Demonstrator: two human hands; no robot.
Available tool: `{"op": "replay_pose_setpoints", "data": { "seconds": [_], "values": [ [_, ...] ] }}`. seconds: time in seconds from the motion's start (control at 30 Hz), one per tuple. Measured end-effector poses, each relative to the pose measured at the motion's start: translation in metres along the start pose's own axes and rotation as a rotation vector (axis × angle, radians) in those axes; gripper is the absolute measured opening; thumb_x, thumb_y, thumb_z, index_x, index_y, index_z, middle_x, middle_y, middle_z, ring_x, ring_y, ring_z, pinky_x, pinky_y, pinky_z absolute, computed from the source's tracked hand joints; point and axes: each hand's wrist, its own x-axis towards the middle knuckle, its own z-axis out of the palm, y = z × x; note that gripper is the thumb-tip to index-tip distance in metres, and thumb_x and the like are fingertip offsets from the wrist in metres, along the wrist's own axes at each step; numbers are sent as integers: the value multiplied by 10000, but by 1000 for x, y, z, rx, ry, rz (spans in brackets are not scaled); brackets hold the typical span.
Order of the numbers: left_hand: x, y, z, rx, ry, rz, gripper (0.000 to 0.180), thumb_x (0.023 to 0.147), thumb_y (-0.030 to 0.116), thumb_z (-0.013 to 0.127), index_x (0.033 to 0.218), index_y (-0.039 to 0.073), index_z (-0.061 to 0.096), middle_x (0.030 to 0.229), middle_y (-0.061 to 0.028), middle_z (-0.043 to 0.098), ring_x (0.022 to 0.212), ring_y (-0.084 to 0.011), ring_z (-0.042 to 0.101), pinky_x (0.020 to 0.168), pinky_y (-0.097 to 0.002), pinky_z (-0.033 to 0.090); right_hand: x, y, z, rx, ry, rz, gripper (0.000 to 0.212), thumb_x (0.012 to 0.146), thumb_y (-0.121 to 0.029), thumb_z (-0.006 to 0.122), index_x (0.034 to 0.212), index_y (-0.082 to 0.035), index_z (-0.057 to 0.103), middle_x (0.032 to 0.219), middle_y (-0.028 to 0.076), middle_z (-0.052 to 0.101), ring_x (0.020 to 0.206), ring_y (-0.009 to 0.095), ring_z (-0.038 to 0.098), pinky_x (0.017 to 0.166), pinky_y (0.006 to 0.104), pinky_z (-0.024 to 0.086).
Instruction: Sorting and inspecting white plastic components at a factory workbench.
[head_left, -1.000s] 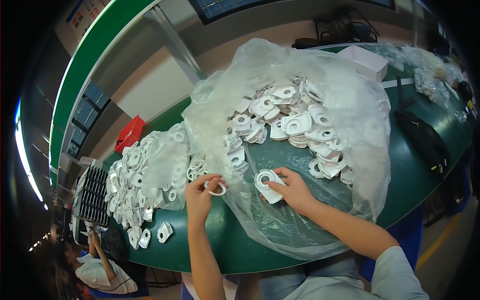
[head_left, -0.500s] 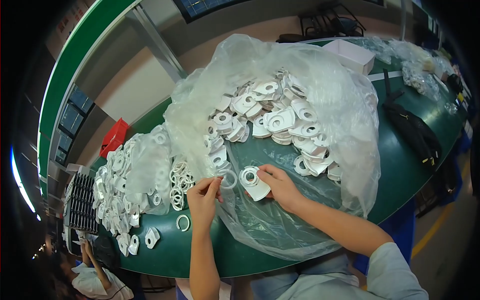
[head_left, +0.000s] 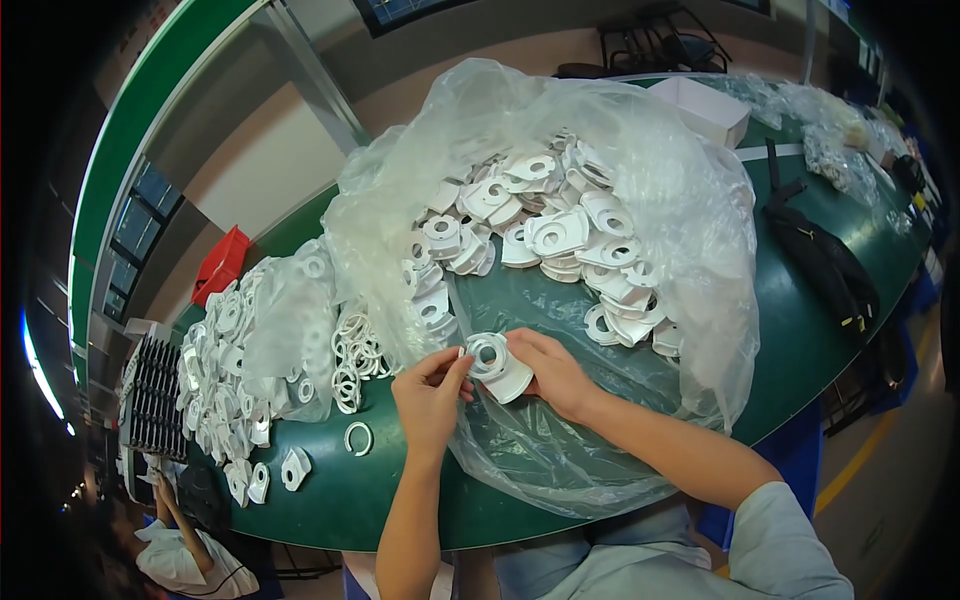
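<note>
My right hand [head_left: 548, 372] grips a white plastic part [head_left: 505, 380] with a round collar and a flared, curved skirt. In my left hand [head_left: 432, 392], thumb and fingers pinch a thin white ring, which lies against the collar; whether it is seated there I cannot tell. Behind my hands, a big clear plastic bag [head_left: 700, 230] lies open around a heap of similar white parts [head_left: 555, 235]. Left of the bag is a small pile of white rings [head_left: 357, 350], and one loose ring [head_left: 358, 438] lies nearer to me.
More white parts [head_left: 225, 345] are heaped at the left, partly under plastic film. A red bin [head_left: 221, 265] and a black slotted rack [head_left: 155, 400] stand beyond. A black bag [head_left: 822, 255] lies at right, a white box [head_left: 700, 108] at the back. A co-worker's arm [head_left: 185, 520] shows lower left.
My left hand has moved right and brought the ring against the part's collar. The part in my right hand has shifted slightly left and tilted.
</note>
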Motion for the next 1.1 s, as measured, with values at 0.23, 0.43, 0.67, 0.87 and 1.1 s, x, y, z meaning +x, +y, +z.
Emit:
{"op": "replay_pose_setpoints", "data": {
  "seconds": [0.23,0.43,0.67,0.87,1.1],
  "values": [
    [-3,0,5,72,4,11,171,796,24,661,929,-82,644,684,-80,633,529,-97,568,450,-211,460,-1,-1,1,-34,-4,-14,256,953,-219,448,1136,-45,492,993,43,586,871,111,595,762,279,511],
    [-4,3,6,137,8,34,173,784,28,675,918,-77,646,676,-72,631,529,-92,568,454,-209,460,-2,1,0,-213,-27,-84,294,878,-81,568,1151,-25,476,906,75,634,793,101,607,692,257,496],
    [-6,5,4,252,11,149,163,782,31,677,918,-58,659,675,-56,622,523,-78,552,465,-198,440,-3,-1,3,-276,11,-149,354,831,-26,599,1157,-8,463,925,99,649,804,117,612,685,236,476],
    [-2,1,-1,337,-20,302,160,794,21,652,951,-5,675,708,-43,615,560,-77,557,494,-202,454,-6,-8,4,-257,17,-118,350,814,21,576,1146,-5,469,944,108,652,826,120,615,708,239,473],
    [2,-6,-7,-9,-123,44,194,829,43,628,997,-53,638,789,-80,646,611,-101,583,551,-220,484,-3,-1,0,-290,-63,-180,325,823,-2,564,1135,-11,476,987,95,628,840,114,607,718,239,471]
  ]
}}
